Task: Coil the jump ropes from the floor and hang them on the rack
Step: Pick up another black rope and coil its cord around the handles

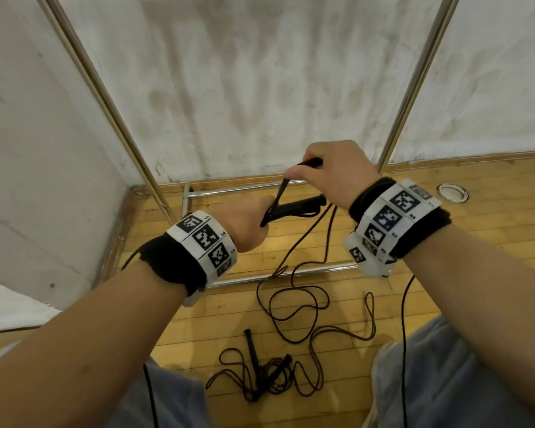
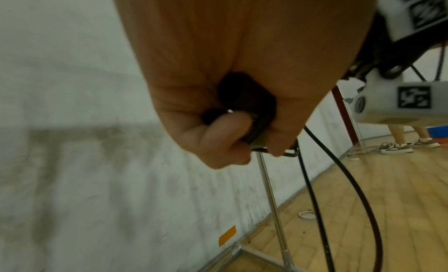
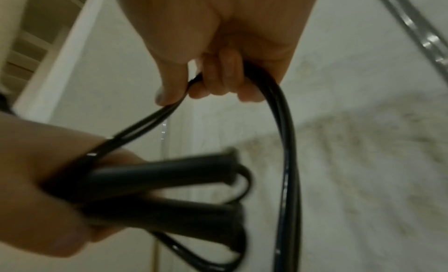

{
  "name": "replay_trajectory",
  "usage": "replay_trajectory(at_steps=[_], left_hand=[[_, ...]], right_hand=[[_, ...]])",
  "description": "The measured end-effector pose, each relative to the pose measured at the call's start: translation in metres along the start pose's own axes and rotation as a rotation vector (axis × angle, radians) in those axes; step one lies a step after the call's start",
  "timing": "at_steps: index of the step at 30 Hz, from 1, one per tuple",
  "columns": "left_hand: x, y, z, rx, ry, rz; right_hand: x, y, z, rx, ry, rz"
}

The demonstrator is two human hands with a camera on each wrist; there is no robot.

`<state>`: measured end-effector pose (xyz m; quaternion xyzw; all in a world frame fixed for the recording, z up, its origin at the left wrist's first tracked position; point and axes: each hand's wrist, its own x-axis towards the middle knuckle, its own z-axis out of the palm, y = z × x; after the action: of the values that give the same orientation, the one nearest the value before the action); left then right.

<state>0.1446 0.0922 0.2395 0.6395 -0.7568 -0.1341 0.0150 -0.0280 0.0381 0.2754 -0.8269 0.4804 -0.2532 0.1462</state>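
Note:
My left hand grips the two black handles of a jump rope, seen side by side in the right wrist view. My right hand, just above and to the right, pinches the black cord between thumb and fingers; two strands run taut down to the left hand. The rest of this rope trails in loose loops on the wooden floor. A second black jump rope lies tangled on the floor near my knees. The metal rack stands against the wall behind my hands.
The rack's base bars lie on the floor under my hands. A white wall corner is at the left. A round floor fitting sits at the right. Another person's shoes show far off.

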Motion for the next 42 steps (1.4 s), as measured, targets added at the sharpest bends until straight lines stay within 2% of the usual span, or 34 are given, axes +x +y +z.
replay_trajectory(at_steps=[2,7,10,11,16,21,26,29,32,35,38,42], left_hand=[[-0.003,0.000,-0.008,-0.068,-0.005,0.074],[-0.016,0.008,-0.030,-0.348,0.039,0.183],[-0.020,0.009,-0.040,-0.528,0.098,0.209],[-0.021,0.010,-0.043,-0.607,0.114,0.203],[-0.022,0.011,-0.045,-1.056,0.239,0.056],[-0.019,0.012,-0.047,-1.216,0.308,-0.002],[-0.010,0.004,-0.049,-1.191,0.367,-0.158],[-0.003,-0.002,-0.044,-1.014,0.376,-0.196],[-0.001,-0.007,-0.039,-0.794,0.463,-0.203],[0.004,-0.016,-0.036,-0.679,0.542,-0.285],[0.006,-0.019,-0.027,-0.470,0.519,-0.318],[0.007,-0.013,-0.009,-0.300,0.426,-0.230]], right_hand=[[0.005,0.011,-0.006,0.065,-0.055,0.099],[0.009,0.021,-0.019,0.385,-0.194,0.178],[0.009,0.019,-0.015,0.698,-0.181,0.261],[0.008,0.017,-0.011,0.722,-0.158,0.266],[0.001,0.007,0.012,0.593,-0.058,0.171],[-0.008,-0.009,0.035,0.451,-0.048,0.146],[-0.018,-0.024,0.046,0.249,-0.202,0.037],[-0.016,-0.021,0.048,0.161,-0.263,0.090],[-0.012,-0.018,0.044,0.230,-0.241,0.145],[-0.011,-0.020,0.041,0.240,-0.165,0.095],[-0.014,-0.029,0.039,0.232,-0.271,-0.005],[-0.018,-0.037,0.035,0.212,-0.304,-0.079]])
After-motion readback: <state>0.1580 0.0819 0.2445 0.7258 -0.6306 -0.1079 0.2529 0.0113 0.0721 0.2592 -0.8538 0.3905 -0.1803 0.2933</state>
